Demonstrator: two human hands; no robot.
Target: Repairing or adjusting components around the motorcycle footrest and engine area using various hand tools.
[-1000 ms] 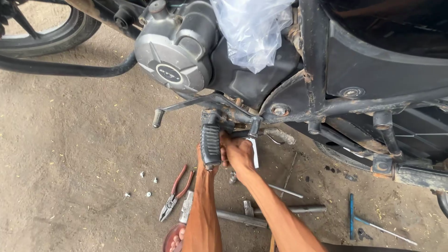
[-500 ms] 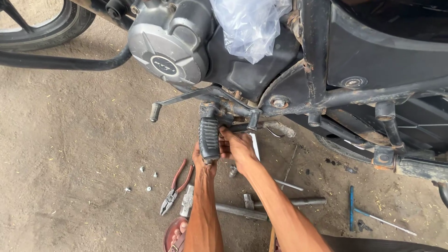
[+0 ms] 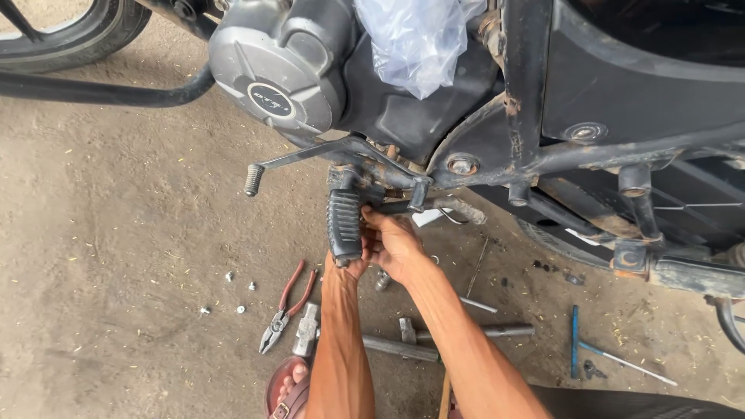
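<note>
The left hand (image 3: pixel 347 268) is closed around the black footrest (image 3: pixel 344 225). The right hand (image 3: pixel 394 244), just beside the footrest, pinches a part I cannot make out. A clear plastic bag (image 3: pixel 419 39) hangs above the footrest.

A dusty, sandy concrete floor (image 3: pixel 116 256) is seen beneath the motorcycle. Red-handled pliers (image 3: pixel 284 307) are laid on it near the middle, with a hammer head (image 3: pixel 306 330) just beside them. Four small bolts or nuts (image 3: pixel 230 276) are scattered to the left of the pliers. A long metal bar (image 3: pixel 400 348) and a second steel tool (image 3: pixel 473 332) are laid close together further right, and a thin rod (image 3: pixel 477 305) is placed above them. A blue-handled tool (image 3: pixel 575 341) with a thin shaft is laid at the right. Small straw-coloured flecks are strewn over the whole surface.
</note>
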